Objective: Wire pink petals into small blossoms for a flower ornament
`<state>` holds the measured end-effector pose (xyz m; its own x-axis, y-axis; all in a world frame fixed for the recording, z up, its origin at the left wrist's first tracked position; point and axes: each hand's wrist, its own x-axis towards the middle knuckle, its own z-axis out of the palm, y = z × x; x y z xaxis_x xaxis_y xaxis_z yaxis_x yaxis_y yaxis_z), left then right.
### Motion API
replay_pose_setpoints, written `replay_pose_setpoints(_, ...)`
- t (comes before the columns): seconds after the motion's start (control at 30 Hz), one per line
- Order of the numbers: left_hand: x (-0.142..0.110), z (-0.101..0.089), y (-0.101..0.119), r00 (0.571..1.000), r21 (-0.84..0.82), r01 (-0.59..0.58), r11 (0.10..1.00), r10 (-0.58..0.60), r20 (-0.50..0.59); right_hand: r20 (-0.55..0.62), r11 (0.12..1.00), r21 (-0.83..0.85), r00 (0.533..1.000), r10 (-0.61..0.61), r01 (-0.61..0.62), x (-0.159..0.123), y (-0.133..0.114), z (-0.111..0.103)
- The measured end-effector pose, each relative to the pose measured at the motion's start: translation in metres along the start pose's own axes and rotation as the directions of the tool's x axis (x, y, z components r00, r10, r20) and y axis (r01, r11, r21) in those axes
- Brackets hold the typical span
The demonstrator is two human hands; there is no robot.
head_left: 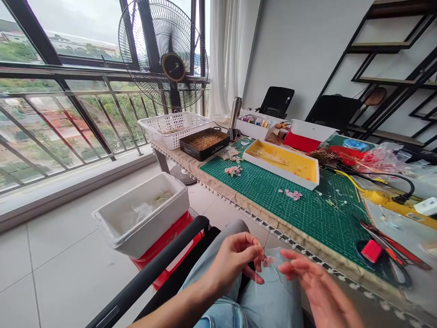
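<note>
a small pink petal-like piece, somewhat blurred, is pinched between the left hand's fingers above the lap, a fine wire is seen hanging below it, and a clear plastic sheet is held just beside the right hand's fingers.

Pale blue denim jeans (a washed-out shade) cover the legs, and the left forearm is bare.

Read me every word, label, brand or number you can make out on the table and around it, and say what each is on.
No text is legible. Too small or blurred to read: the small marking on the side of the black box, the marks on the hub of the fan, and any numbers on the green cutting mat.
</note>
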<state>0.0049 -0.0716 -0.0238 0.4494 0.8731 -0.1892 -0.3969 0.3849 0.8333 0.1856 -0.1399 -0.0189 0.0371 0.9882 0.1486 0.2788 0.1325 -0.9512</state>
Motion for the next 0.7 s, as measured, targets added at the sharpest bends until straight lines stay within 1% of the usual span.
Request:
replay_pose_setpoints(0.03, -0.001, 0.0, 0.001, 1.0, -0.009, 0.009, 1.0, -0.008, 0.011, -0.046, 0.999, -0.033, 0.999, 0.006, -0.008, 0.005, 0.003, 0.006)
replay_pose_setpoints(0.1, -0.002, 0.001, 0.003, 0.999, -0.024, 0.023, 0.999, -0.022, 0.024, -0.077, 0.99, -0.138, 0.997, 0.002, -0.013, 0.012, 0.01, 0.018)
replay_pose_setpoints(0.2, -0.003, 0.0, 0.004, 0.998, -0.046, 0.061, 0.997, -0.059, 0.035, -0.047, 0.962, -0.272, 0.998, -0.03, 0.016, 0.018, 0.02, 0.027)
replay_pose_setpoints(0.3, -0.002, -0.001, -0.002, 0.993, -0.086, 0.108, 0.99, -0.103, 0.066, -0.018, 0.922, -0.382, 0.997, -0.076, 0.063, 0.023, 0.026, 0.027)
replay_pose_setpoints(0.4, 0.001, -0.002, -0.008, 0.989, -0.09, 0.132, 0.987, -0.124, 0.084, 0.047, 0.878, -0.469, 0.996, -0.079, 0.092, 0.029, 0.03, 0.027)
replay_pose_setpoints(0.5, 0.004, -0.005, -0.009, 0.994, -0.038, 0.091, 0.995, -0.089, 0.064, 0.045, 0.871, -0.485, 0.997, -0.063, 0.077, 0.037, 0.035, 0.03)
replay_pose_setpoints(0.6, 0.006, -0.009, -0.007, 0.995, 0.032, 0.057, 0.998, -0.059, 0.084, 0.04, 0.873, -0.485, 0.999, -0.034, 0.049, 0.041, 0.039, 0.029)
replay_pose_setpoints(0.67, 0.007, -0.011, -0.006, 0.996, 0.125, 0.004, 0.992, -0.015, 0.087, -0.002, 0.894, -0.449, 1.0, -0.012, 0.01, 0.039, 0.037, 0.024)
replay_pose_setpoints(0.7, 0.007, -0.012, -0.006, 0.998, 0.2, -0.035, 0.979, 0.022, 0.065, -0.053, 0.91, -0.414, 0.998, -0.012, -0.011, 0.037, 0.034, 0.021)
